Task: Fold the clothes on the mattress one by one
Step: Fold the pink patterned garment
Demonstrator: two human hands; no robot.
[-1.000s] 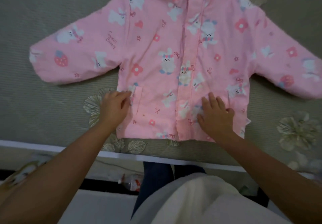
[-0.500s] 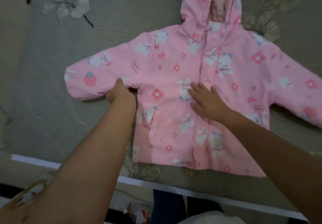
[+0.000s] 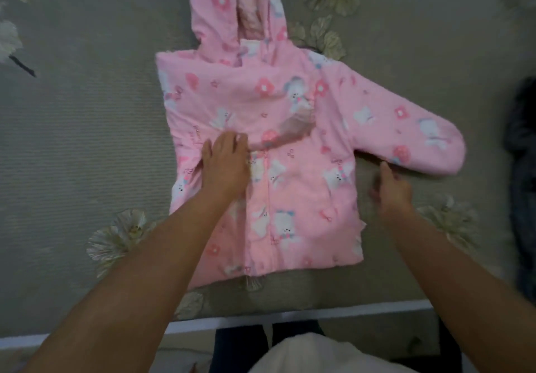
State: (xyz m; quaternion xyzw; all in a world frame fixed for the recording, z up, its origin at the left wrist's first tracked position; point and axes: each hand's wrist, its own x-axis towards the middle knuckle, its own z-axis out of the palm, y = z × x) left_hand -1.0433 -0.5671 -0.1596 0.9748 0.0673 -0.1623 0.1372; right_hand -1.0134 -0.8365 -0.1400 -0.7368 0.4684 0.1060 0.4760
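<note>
Pink hooded jacket lies front-up on the grey-green mattress, hood pointing away from the person, hem towards the near edge

Left hand rests flat on the jacket's chest, fingers straight and together, palm down, gripping nothing. Under and just beyond its fingertips the left sleeve is folded across the front; its cuff end lies to the right of the hand, past the centre placket, blurred

Right hand sits just off the jacket's right side edge, on or just above the mattress. Fingers relaxed and loosely spread, holding nothing; thumb points up towards the underside of the right sleeve, which stretches out beyond and to the right of this hand, unfolded. Whether thumb touches sleeve: cannot tell, motion blur

Dark garment far right of the right hand, well apart from the jacket
</note>
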